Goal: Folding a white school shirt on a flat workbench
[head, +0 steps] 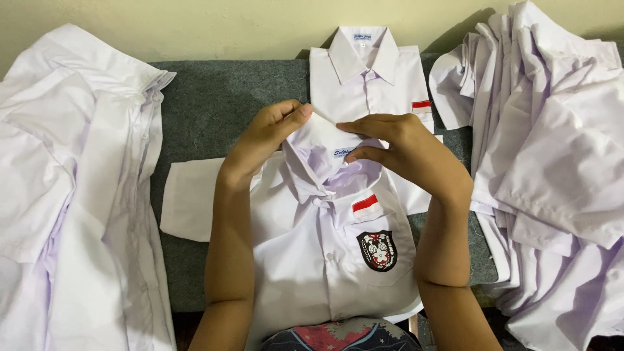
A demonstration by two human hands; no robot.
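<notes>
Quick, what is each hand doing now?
Left hand: shut on the collar of the white shirt.
Right hand: shut on the same collar.

Two hands showed, a left hand [263,140] and a right hand [406,153]. One shirt [312,260] lay open at centre, one folded shirt [367,75] sat at upper centre, and two heaps filled the frame's edges: left pile [71,195], right pile [552,162]. Shirts inside the heaps could not be counted.

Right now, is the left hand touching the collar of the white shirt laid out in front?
Touching. The head view shows the left hand pinching the collar of the white shirt, thumb pressed on the fabric's edge.
</notes>
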